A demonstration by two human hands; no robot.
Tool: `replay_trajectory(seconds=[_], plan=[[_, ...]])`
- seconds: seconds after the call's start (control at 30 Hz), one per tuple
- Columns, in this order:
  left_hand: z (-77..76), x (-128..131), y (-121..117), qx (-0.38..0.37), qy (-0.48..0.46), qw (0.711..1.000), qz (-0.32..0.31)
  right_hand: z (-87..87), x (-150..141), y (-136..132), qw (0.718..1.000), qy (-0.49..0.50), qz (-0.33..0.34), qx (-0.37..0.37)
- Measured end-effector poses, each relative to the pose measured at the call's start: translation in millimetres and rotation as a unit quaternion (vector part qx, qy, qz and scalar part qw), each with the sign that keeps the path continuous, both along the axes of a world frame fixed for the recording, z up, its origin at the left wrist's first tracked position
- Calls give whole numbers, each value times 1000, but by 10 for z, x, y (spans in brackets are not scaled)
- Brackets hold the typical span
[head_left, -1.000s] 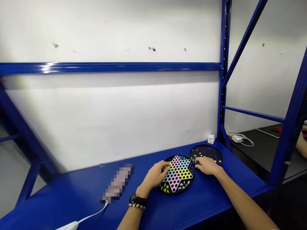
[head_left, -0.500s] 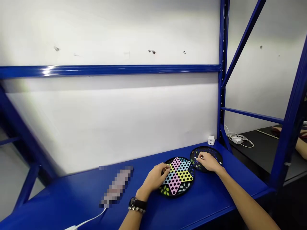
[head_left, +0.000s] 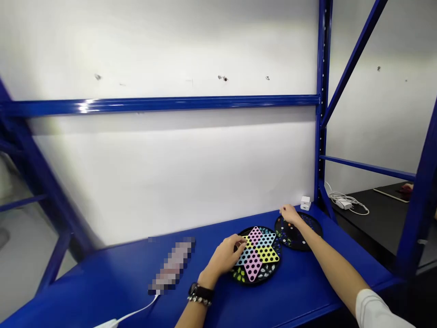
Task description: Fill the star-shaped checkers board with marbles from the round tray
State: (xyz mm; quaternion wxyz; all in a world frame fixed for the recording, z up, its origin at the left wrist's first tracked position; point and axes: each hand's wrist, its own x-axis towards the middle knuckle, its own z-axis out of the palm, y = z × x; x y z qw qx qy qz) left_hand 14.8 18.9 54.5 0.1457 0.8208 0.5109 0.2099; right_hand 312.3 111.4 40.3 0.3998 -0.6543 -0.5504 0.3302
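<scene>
L hand [head_left: 226,258]: curled on star board [head_left: 253,266] at its 9 o'clock, narrow grip, holding anything? Can't tell. Looks like steadying it.
R hand [head_left: 289,214]: fingers bunched, just past round tray [head_left: 291,236] at its 12 o'clock, contents can't tell.
Tray: at board's 2 o'clock, within R's reach.

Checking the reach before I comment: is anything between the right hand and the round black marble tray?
Nothing visible is in the way. The right hand is at the tray's far rim, with the forearm passing over the tray. The white plug block sits beyond the rim, clear of the hand.
</scene>
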Motion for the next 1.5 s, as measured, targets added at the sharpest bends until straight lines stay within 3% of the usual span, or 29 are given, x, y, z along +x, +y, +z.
replay_trajectory(seconds=[0.23, 0.37, 0.47, 0.57, 0.67, 0.77, 0.87, 1.1, 1.3, 1.5], plan=[[16, 6, -25, 1, 2, 1000, -3, -146, -289, -69, 953, -293, 48, -52], [17, 3, -17, 34, -6, 999, -9, -113, -214, -139, 928, -363, 63, -53], [2, -6, 1, 74, -1, 997, 5, -22, -259, -163, 925, -374, 70, -14], [-17, -14, 16, 85, 8, 996, 29, 64, -552, -153, 921, -353, 151, 66], [-32, -23, 25, 84, 14, 996, 38, 79, -1014, -115, 898, -356, 231, 116], [-44, -37, 31, 80, 13, 996, 32, 20, -1395, -82, 862, -410, 263, 137], [-52, -41, 34, 79, 5, 997, 23, -57, -1538, -81, 839, -446, 269, 157], [-67, -20, 47, 69, -1, 998, 9, -109, -1477, -134, 853, -422, 256, 170], [-66, -33, 61, 75, -9, 997, 17, -73, -1580, -93, 852, -413, 285, 149], [-19, -32, 47, 73, -25, 997, 31, -92, -1647, -92, 870, -385, 271, 149]])
